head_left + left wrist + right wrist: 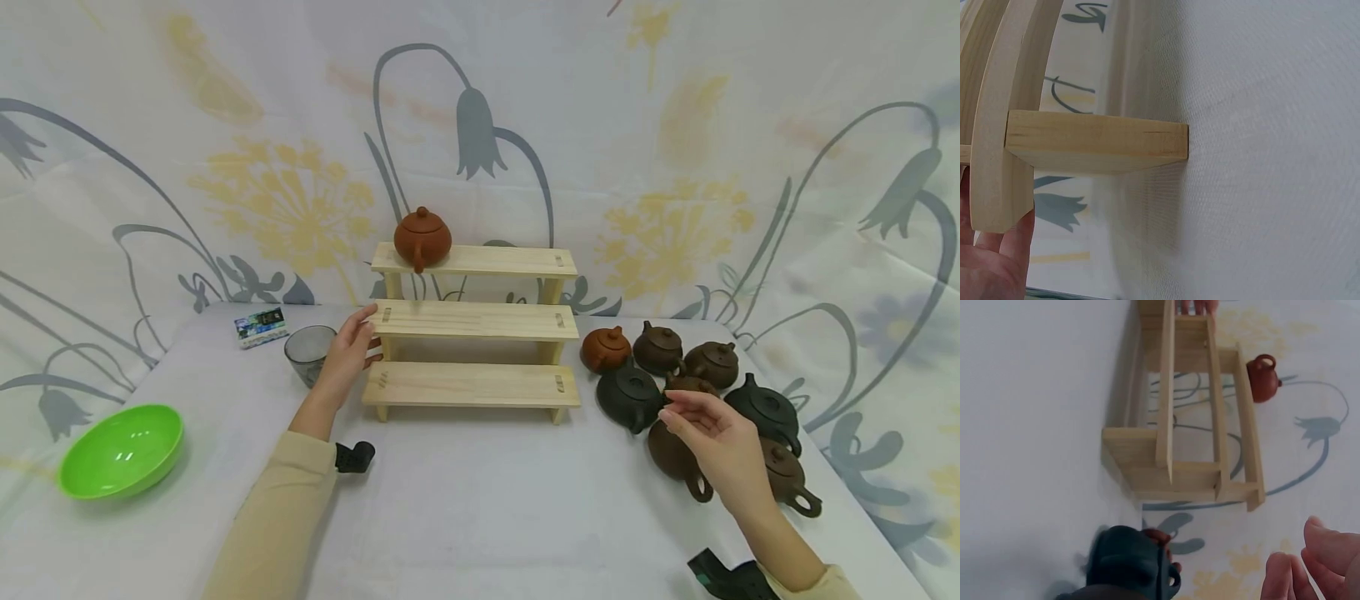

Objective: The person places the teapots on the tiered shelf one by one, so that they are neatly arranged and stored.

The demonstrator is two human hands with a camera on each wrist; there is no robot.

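Observation:
A three-tier wooden stand [480,320] stands mid-table, with a reddish-brown teapot [431,236] at the left of its top tier. My left hand [343,360] holds the stand's left side by the end of the middle board; in the left wrist view, fingers [1016,240] curl at a board end [999,194]. Over the cluster of teapots at the right hovers my right hand [720,446], thumb and fingers loosely bent with nothing between them. Beneath it are a brown teapot [670,450] and a black teapot [628,396]. It partly hides some of the teapots.
Behind my left hand stands a grey glass cup [306,348], with a small printed box [260,327] beyond it. A bright green bowl [123,450] sits at the table's left. More teapots, including an orange-brown one [604,350], crowd the right side near the patterned cloth backdrop.

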